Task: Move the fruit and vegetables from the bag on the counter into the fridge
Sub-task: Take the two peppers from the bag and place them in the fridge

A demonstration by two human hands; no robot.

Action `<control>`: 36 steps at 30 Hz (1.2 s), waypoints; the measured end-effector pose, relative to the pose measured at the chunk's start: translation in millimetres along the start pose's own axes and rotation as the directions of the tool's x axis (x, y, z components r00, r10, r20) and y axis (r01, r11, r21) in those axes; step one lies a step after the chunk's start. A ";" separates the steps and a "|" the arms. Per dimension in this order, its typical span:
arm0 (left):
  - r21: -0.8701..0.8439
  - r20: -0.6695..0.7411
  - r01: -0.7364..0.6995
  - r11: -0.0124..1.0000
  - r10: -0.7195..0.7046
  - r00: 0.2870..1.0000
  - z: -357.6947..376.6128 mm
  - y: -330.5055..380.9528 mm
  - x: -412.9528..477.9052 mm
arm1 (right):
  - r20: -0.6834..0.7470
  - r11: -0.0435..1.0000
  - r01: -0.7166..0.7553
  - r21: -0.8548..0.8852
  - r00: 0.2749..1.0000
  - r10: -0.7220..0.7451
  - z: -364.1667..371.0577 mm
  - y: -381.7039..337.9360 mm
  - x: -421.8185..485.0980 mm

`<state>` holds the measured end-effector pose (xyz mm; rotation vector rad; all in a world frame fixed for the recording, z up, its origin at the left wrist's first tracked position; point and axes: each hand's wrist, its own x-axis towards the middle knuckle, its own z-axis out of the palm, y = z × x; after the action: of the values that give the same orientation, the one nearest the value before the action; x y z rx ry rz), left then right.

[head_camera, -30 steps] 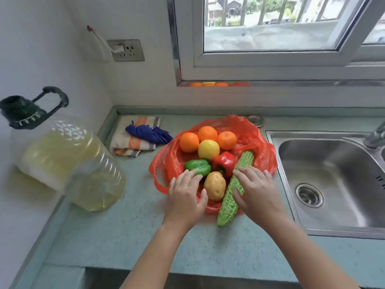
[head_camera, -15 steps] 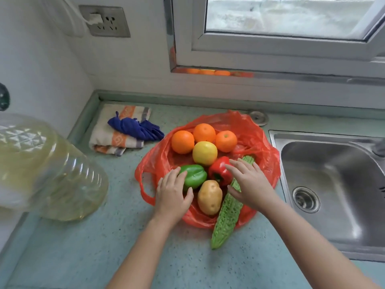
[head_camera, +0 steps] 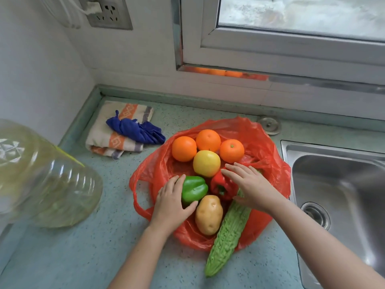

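- The bitter gourd (head_camera: pixel 229 232) lies nearest me, its tip out past the bag's edge on the table (head_camera: pixel 83 257). It looks long, stiff and ridged, so I'd take it around the middle, not by an end.
- The potato (head_camera: pixel 209 214) sits in the bag just beside the gourd. I judge it dense, firm and dull-skinned, safe to palm whole.
- My left hand (head_camera: pixel 173 203) grips the green pepper (head_camera: pixel 194 189), fingers curled over its left side and thumb at its near side. It is probably hollow, light and glossy, so a wrap round the shoulders beats a pinch.
- My right hand (head_camera: pixel 252 186) lies flat over the red pepper (head_camera: pixel 221 185), fingers straight and spread, holding nothing.
- The yellow fruit (head_camera: pixel 206 163) sits behind the peppers. It is round and smooth, so I'd cup it from above.
- Three oranges (head_camera: pixel 208 140) crowd the far side, likely to roll once their neighbours go.
- The red bag (head_camera: pixel 260 140) looks thin and slack, giving no support. The fridge is out of view.
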<state>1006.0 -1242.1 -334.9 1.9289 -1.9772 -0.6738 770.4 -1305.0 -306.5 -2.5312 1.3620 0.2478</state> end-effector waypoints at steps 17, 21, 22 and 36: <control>-0.034 0.003 -0.015 0.999 0.016 1.000 -4.5 -3.9 5.0 | -0.148 0.969 0.030 0.245 0.989 0.007 19.7 10.8 8.9; -0.062 -0.053 -0.039 0.997 0.036 0.998 -13.3 0.1 2.5 | -0.204 0.905 -0.043 0.423 0.969 0.142 17.0 2.3 -1.8; -0.062 -0.062 -0.040 0.997 0.036 0.997 -15.0 1.3 2.6 | -0.199 0.881 -0.064 0.470 0.964 0.176 16.1 0.1 -3.7; -0.273 -0.090 -0.161 0.948 0.141 0.986 -57.1 27.7 -12.1 | -0.213 0.448 -0.131 0.885 0.739 0.639 7.4 -57.6 -61.8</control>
<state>1012.7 -1237.3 -270.8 1.5959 -1.8513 -0.7861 784.6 -1223.3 -288.7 -1.4236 1.6982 -0.9157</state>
